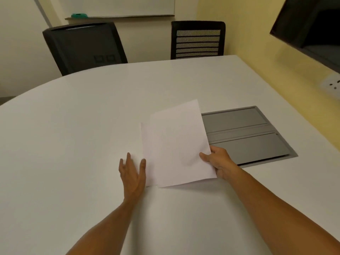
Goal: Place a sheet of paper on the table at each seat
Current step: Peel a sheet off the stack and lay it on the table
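So, progress: you had no sheet laid at the two far chairs yet; placing looked barely begun.
Right hand: your fingers pinched the upper sheet at its right edge, lifted and tilted.
Left hand: fingers straight, released, beside a second sheet peeking out beneath.
Papers: over the white tabletop, beside the grey hatch.
Left: every visible seat.

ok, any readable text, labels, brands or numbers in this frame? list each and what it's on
None readable.
White paper sheets: blank on the side facing the camera.
Left black office chair: two small square marks on its back, too blurred to read.
White wall socket: no legible marking.
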A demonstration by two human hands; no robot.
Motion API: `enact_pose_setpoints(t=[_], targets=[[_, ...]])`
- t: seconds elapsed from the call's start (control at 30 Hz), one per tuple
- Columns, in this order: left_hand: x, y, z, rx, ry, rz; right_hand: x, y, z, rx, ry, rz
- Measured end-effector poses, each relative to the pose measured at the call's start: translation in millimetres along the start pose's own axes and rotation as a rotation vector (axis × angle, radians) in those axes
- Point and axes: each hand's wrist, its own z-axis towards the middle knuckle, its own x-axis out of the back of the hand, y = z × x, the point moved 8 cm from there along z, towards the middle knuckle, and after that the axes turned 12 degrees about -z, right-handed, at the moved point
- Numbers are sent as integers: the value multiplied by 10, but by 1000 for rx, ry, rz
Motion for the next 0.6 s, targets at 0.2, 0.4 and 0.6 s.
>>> enact_pose_setpoints(t=[0.2,0.4,0.6], targets=[[-406,654,55,232,-248,-339,598,23,-515,-64,-54,23],[-935,1124,-423,301,-448,-350,1247,253,-1173,-86,-57,23],[-1367,1312,-1262,159,-582,-59,1987,752,-1793,-108,69,-92]])
